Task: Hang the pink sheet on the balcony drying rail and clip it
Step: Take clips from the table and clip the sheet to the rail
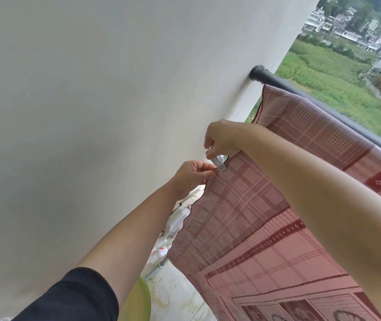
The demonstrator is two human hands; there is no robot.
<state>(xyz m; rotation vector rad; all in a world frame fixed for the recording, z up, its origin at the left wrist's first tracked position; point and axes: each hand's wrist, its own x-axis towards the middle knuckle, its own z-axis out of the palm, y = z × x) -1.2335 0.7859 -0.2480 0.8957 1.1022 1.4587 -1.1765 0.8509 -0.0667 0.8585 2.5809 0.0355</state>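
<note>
While the pink sheet (277, 228) hangs over the dark rail (324, 98), its near fold sags below the rail, and the left hand (191, 174) pinches the sheet's dark-trimmed edge between thumb and fingertips. Slightly nearer the rail, the right hand (222, 137) grips a white clip (219, 164) touching that edge. The rail's end meets a white wall (92, 89).

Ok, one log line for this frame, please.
stage: clipping | pink sheet: draped over rail | left hand: pinches sheet edge | right hand: holds white clip at that edge
</note>
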